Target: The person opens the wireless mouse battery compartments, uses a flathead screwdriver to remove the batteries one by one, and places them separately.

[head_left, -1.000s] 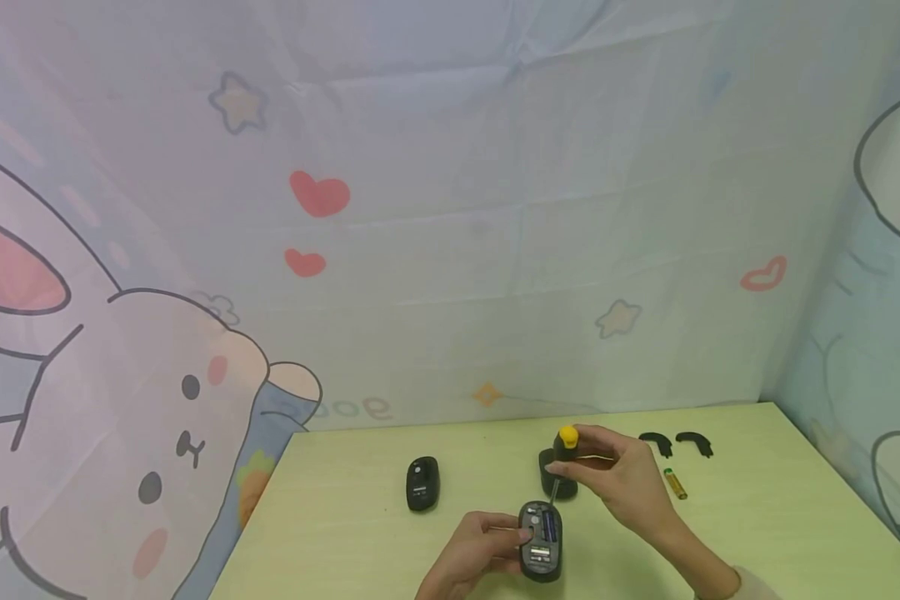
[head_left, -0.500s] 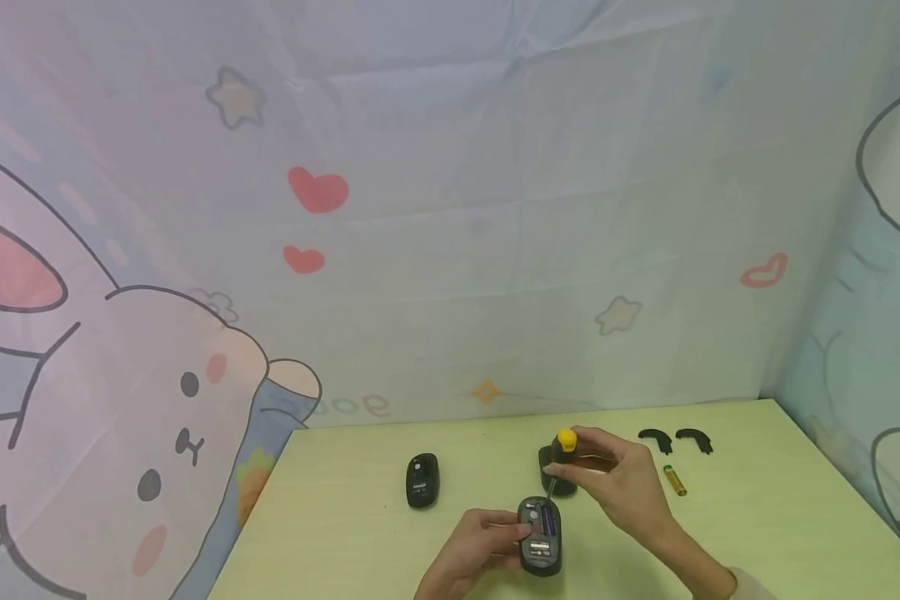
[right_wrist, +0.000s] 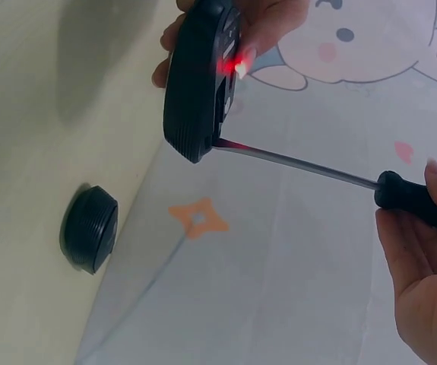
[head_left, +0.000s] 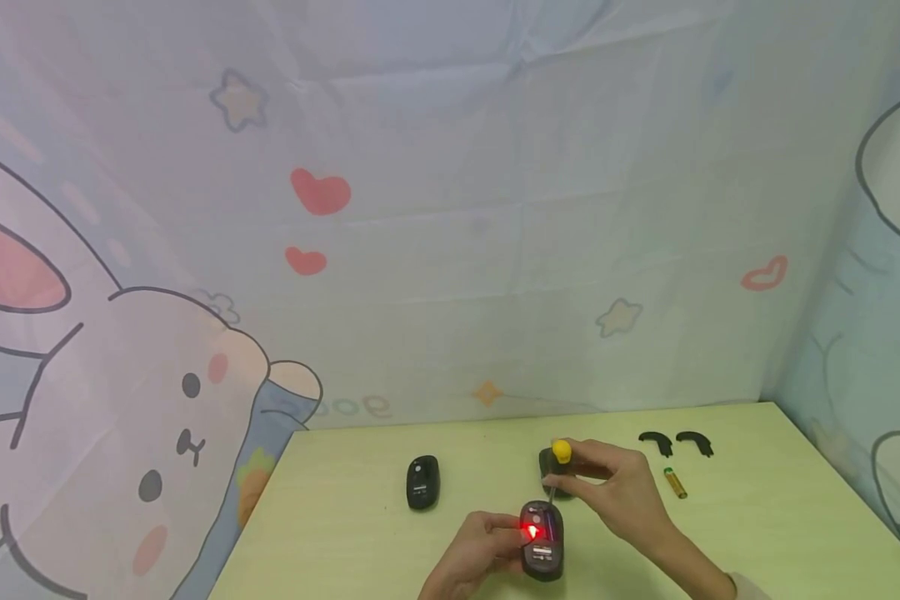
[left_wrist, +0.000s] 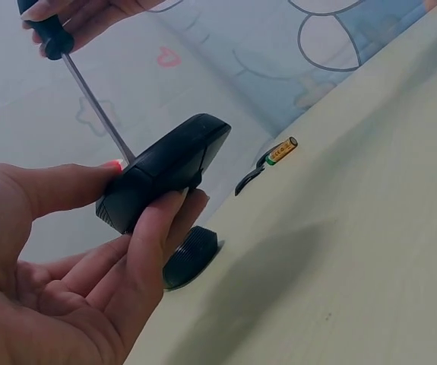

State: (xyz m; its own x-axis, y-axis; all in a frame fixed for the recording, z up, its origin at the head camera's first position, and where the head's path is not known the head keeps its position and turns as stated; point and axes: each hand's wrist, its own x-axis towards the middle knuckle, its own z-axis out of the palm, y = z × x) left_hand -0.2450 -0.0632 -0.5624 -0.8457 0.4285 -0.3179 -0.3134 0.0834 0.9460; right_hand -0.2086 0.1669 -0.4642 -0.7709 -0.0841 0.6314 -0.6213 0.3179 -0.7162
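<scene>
My left hand (head_left: 474, 548) holds a black computer mouse (head_left: 543, 563) above the table, its underside turned up towards the head camera. A red light glows on that underside beside my left thumb. In the right wrist view, my right hand (right_wrist: 431, 285) grips the black handle of a screwdriver (right_wrist: 302, 164), whose yellow end cap shows in the head view. The metal shaft reaches to the far end of the mouse, and its tip meets the edge of the underside. From the left wrist view, fingers support the mouse (left_wrist: 161, 167) from below while the thumb presses on the underside.
A second black mouse (head_left: 422, 483) lies on the table (head_left: 330, 517) to the left. Another (head_left: 551, 477) sits behind the screwdriver, partly covered. Two curved black pieces (head_left: 657, 442) and a gold-green battery (head_left: 675, 483) lie at the right. A printed cloth hangs behind.
The red light has come on at the underside of the held mouse. The screwdriver's handle has dipped slightly towards the person, and my right hand with it.
</scene>
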